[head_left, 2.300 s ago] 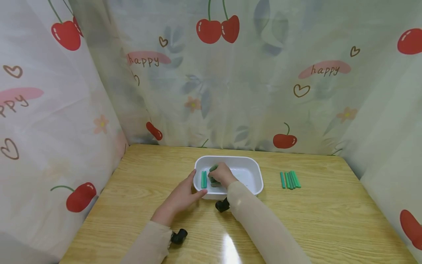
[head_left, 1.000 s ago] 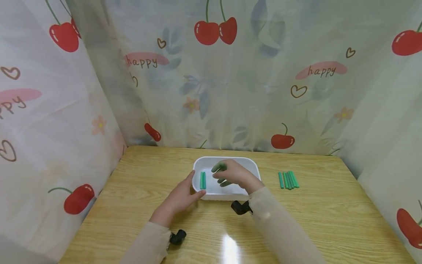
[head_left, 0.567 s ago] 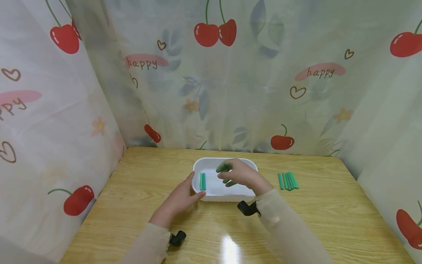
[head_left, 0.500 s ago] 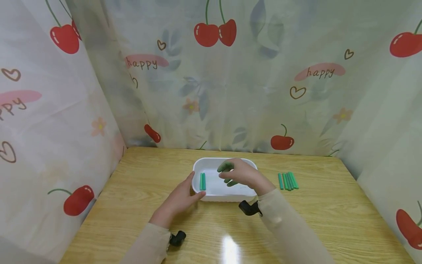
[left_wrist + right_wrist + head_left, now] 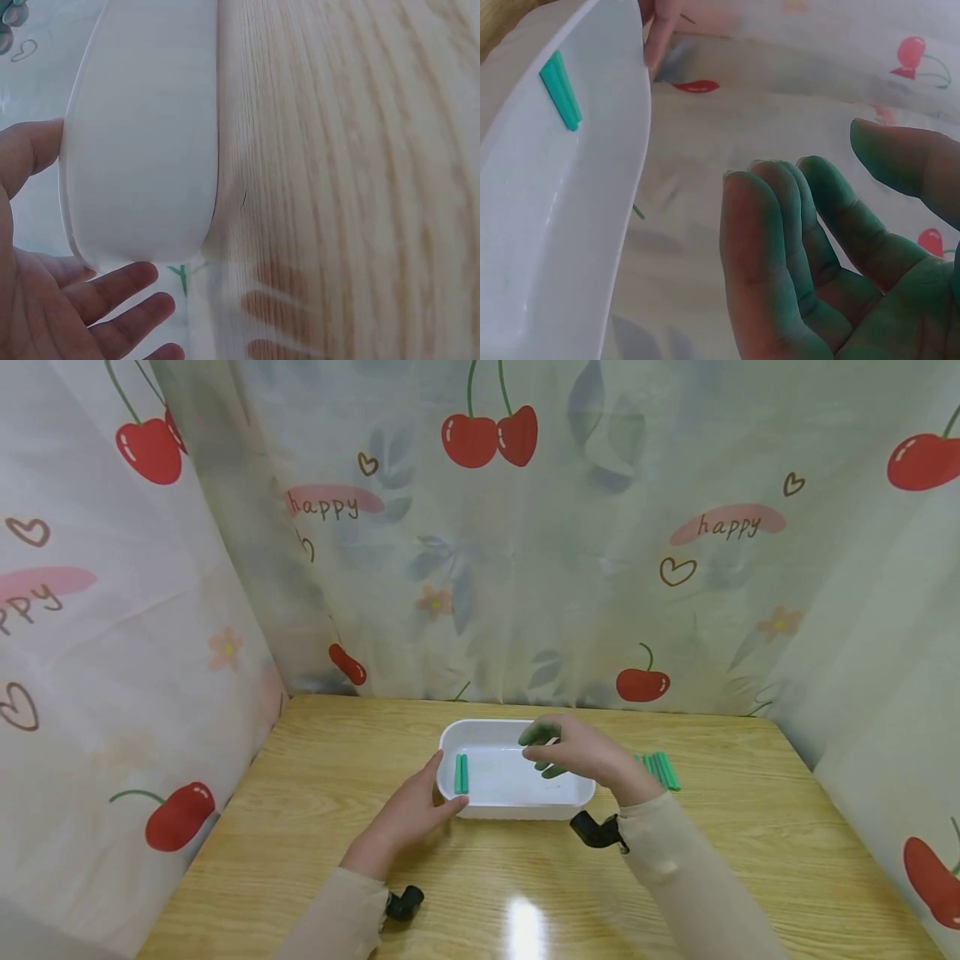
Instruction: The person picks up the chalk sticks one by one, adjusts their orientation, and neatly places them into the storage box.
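Note:
A white plastic tray (image 5: 517, 811) rests on the table, two thin green chalk-like sticks (image 5: 461, 774) lying side by side inside its left end. My left hand (image 5: 408, 806) touches the tray's left end, thumb at the near rim and fingertips at the left side; in the left wrist view its fingers are spread and relaxed. Above the tray's right part is my right hand (image 5: 585, 752), its palm and fingers smeared green. In the right wrist view nothing lies between its loosely bent fingers (image 5: 754, 247) and the thumb.
Several more green sticks (image 5: 663, 771) lie in a row on the wooden table (image 5: 750, 827) to the right of the tray, partly hidden by the right hand. A cherry-printed curtain (image 5: 555, 568) hangs behind the table and along both sides.
My right hand was down in the tray beside the two sticks; it has risen and moved right, and now overlaps part of the stick row. The left hand has stayed at the tray's end.

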`<state>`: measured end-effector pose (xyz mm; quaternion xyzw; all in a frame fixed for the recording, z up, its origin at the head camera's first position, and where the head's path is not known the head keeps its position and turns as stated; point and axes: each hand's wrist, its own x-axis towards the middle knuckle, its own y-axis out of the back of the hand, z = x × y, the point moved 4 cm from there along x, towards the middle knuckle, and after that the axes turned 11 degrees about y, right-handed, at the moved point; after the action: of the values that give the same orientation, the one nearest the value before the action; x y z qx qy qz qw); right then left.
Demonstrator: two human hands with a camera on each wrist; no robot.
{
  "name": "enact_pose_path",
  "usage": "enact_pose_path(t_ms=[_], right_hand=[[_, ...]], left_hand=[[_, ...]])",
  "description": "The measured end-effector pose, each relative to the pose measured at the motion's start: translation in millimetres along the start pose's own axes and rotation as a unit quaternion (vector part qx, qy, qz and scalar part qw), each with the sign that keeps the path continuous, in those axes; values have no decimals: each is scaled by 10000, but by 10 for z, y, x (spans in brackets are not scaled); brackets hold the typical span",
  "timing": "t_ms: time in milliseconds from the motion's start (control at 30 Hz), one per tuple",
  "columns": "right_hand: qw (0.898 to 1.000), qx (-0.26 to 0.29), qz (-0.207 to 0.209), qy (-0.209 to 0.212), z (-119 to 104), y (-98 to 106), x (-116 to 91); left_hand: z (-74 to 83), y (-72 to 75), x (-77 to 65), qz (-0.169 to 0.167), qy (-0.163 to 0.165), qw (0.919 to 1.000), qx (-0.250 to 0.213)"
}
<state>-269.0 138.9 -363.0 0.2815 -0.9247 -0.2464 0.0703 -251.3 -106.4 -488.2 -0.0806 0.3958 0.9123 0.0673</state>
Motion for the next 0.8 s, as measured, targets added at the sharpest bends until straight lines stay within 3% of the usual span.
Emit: enact_pose_path(t_ms=[333,800], right_hand=[[9999,1,150,39,-2,185,-152],[9969,-488,621,59,65,550,-440]], left_hand=[[-14,-14,7,13,-35,10000,-27],[-5,-12,-4,4,51,10000,-49]])
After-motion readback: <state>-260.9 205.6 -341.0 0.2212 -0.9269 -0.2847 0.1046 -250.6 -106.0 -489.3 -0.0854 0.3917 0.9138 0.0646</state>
